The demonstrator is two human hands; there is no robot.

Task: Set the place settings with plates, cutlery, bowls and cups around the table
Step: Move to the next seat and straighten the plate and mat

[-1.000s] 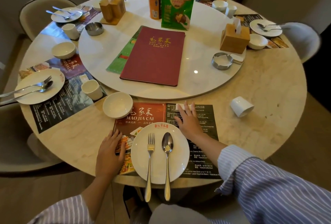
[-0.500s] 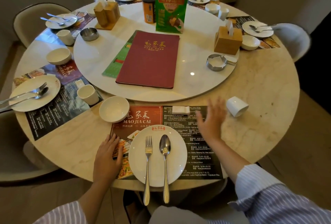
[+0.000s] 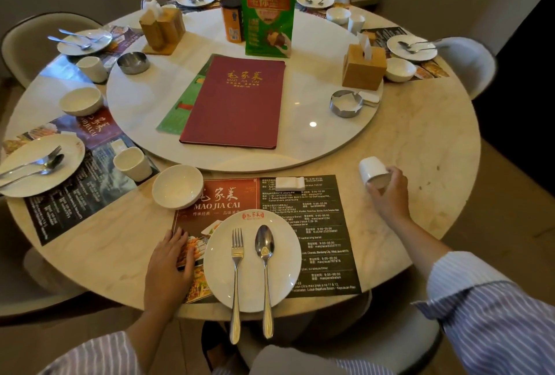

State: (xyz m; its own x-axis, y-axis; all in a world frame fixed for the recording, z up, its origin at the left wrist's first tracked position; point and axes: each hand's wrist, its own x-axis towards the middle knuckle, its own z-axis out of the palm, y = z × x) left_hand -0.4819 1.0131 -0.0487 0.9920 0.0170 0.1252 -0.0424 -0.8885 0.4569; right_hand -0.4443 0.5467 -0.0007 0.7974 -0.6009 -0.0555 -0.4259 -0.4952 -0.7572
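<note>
Right hand (image 3: 390, 194) moved off the placemat (image 3: 318, 242) since the last frame, out to the tipped cup (image 3: 374, 172) on the bare desk (image 3: 420, 140) right of the mat. Fingers now curl round its mouth end, gripping it; cup still on its side. Left hand (image 3: 168, 266) unchanged: flat, fingers straight, pressing the mat's left edge beside the plate (image 3: 252, 281). Fork (image 3: 236, 272) and spoon (image 3: 265, 269) lie on plate.
</note>
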